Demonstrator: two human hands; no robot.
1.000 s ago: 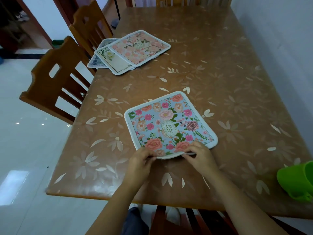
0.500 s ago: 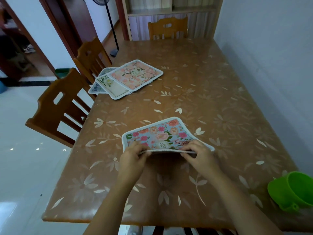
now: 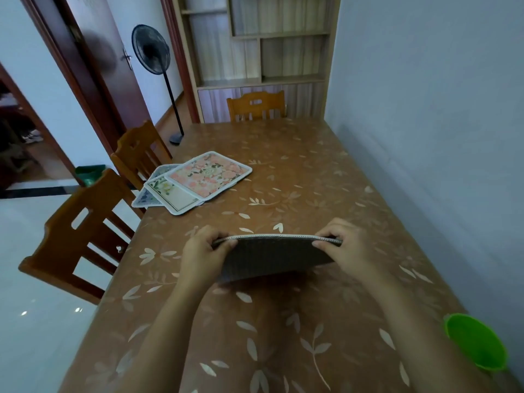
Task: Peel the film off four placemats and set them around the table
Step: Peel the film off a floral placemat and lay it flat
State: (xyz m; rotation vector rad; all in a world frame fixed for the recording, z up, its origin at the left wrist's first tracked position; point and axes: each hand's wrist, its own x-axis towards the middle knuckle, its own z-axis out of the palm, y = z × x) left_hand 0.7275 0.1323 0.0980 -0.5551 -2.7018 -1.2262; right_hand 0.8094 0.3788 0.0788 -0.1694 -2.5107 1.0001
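Observation:
I hold one placemat (image 3: 269, 256) up off the brown table (image 3: 297, 171), tilted so that only its grey underside and white stitched edge face me; its floral face is hidden. My left hand (image 3: 202, 253) grips its left end and my right hand (image 3: 340, 245) grips its right end. Three more placemats lie overlapped at the table's left edge: a pink floral one (image 3: 209, 174) on top, a cream one (image 3: 174, 195) under it, and a bluish one (image 3: 147, 198) at the bottom.
A green plastic cup (image 3: 476, 343) stands at the table's near right edge. Two wooden chairs (image 3: 82, 236) (image 3: 139, 154) line the left side and one (image 3: 256, 104) the far end. A wall runs along the right. A floor fan (image 3: 153, 55) stands beyond.
I have lifted the blue floral placemat off the table and tipped it up, so its grey back now faces me. My view has swung upward toward the far end of the room.

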